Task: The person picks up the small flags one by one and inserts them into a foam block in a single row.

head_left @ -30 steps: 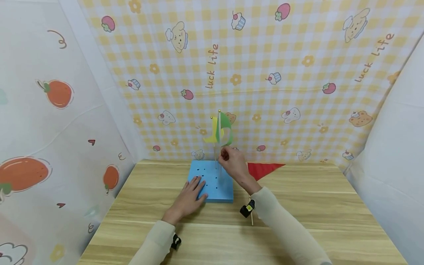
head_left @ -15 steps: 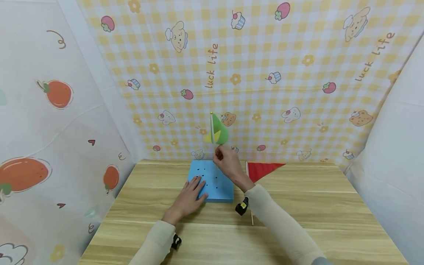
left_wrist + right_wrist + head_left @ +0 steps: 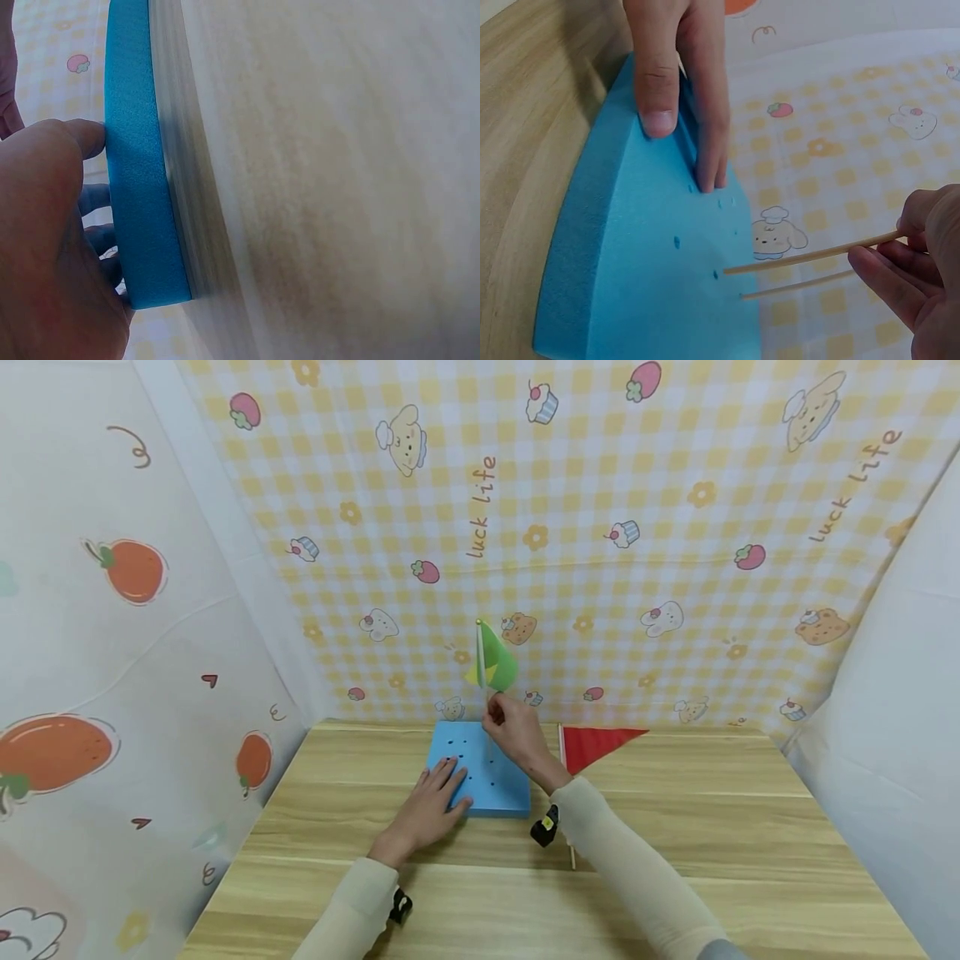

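Observation:
A blue foam block (image 3: 506, 797) with several small holes lies on the table. My left hand (image 3: 429, 808) rests on its left part, fingers straight. Above the block, my right hand (image 3: 519, 732) pinches the thin wooden stick (image 3: 810, 257) of a green flag (image 3: 499, 662) between thumb and fingers. In the right wrist view the stick's lower tip is right by a hole (image 3: 715, 275); whether it has entered cannot be told. Behind it, a second stick (image 3: 802, 285) meets the block; a yellow flag (image 3: 471, 676) shows partly hidden behind the green one.
A red triangular flag (image 3: 597, 747) on a stick lies on the wooden table (image 3: 697, 827), right of the block and partly under my right forearm. A checkered cloth (image 3: 570, 585) hangs behind the table's far edge.
My right hand has moved slightly left and down with the green flag, whose stick now overlaps the yellow flag. The left hand has stayed on the block.

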The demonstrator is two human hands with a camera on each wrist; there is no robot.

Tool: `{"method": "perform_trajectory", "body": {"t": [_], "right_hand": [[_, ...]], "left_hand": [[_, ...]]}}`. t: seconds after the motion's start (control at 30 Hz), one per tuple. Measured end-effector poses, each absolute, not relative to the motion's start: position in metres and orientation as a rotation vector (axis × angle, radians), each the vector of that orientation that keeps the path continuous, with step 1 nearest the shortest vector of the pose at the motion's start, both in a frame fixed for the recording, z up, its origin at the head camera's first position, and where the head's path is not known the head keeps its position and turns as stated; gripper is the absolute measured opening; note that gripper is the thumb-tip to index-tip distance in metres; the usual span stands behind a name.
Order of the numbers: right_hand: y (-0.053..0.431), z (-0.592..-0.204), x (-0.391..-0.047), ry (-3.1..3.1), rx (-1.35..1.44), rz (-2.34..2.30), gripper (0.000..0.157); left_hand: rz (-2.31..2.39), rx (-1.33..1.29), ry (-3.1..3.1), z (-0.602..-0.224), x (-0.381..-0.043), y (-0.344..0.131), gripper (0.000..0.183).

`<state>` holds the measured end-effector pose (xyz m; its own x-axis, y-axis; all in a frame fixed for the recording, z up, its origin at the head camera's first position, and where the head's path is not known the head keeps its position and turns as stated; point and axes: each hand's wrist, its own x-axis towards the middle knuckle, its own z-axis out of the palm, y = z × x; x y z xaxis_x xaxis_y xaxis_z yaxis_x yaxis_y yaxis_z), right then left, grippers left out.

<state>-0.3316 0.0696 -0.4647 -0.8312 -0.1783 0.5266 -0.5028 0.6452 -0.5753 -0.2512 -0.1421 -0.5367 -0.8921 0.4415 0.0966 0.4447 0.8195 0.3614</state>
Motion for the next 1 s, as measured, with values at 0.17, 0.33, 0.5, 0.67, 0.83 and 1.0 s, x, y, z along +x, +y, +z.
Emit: {"method": "perform_trajectory", "body": {"t": [0.17, 0.33, 0.5, 0.67, 0.83, 1.0], "right_hand": [[0.071, -0.471, -0.334, -2.425, 0.538, 1.017, 0.006], [0.072, -0.476, -0.333, -2.419, 0.537, 1.016, 0.006], [0.071, -0.482, -0.332, -2.484, 0.524, 1.017, 0.006], [0.07, -0.484, -0.33, -2.505, 0.512, 1.037, 0.006], [0.07, -0.484, -0.329, -2.502, 0.508, 1.049, 0.005], [0.071, -0.484, -0.328, -2.494, 0.499, 1.072, 0.005]], "left_hand": [[-0.604, -0.731, -2.984, -0.535, -0.251, -0.141, 0.062], [-0.611, -0.736, -2.972, -0.536, -0.251, -0.141, 0.061], [-0.618, -0.751, -2.951, -0.535, -0.252, -0.141, 0.061], [-0.602, -0.738, -2.96, -0.537, -0.253, -0.14, 0.06], [-0.594, -0.723, -2.975, -0.537, -0.252, -0.14, 0.06], [-0.593, -0.728, -2.973, -0.54, -0.254, -0.142, 0.062]]}}
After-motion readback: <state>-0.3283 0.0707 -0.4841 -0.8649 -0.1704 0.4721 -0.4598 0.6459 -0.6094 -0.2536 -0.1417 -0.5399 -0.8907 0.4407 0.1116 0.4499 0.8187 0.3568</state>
